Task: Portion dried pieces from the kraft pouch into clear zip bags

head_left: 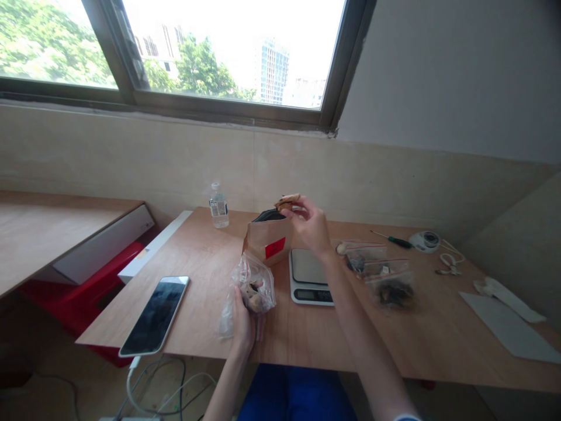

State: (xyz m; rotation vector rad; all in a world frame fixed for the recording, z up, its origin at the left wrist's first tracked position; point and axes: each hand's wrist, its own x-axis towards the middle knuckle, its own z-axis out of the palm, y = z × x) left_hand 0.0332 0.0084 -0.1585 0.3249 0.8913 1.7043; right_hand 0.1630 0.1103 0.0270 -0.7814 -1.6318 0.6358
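Observation:
My left hand (243,318) is closed around a clear plastic bag (253,285) with small pale and dark pieces inside, held just above the wooden table (210,275) near its front edge. My right hand (309,225) is raised over the open top of a brown paper bag (266,240) with a red label. Its fingers pinch a small brownish piece (287,202) above the bag's dark opening. A white digital scale (308,278) sits right beside the paper bag, under my right wrist.
A phone (154,316) lies on the table's left corner, with cables hanging below. A small water bottle (218,206) stands at the back. Several clear zip bags (381,275), a screwdriver (392,239), a tape measure (425,240) and paper sheets (511,327) lie to the right.

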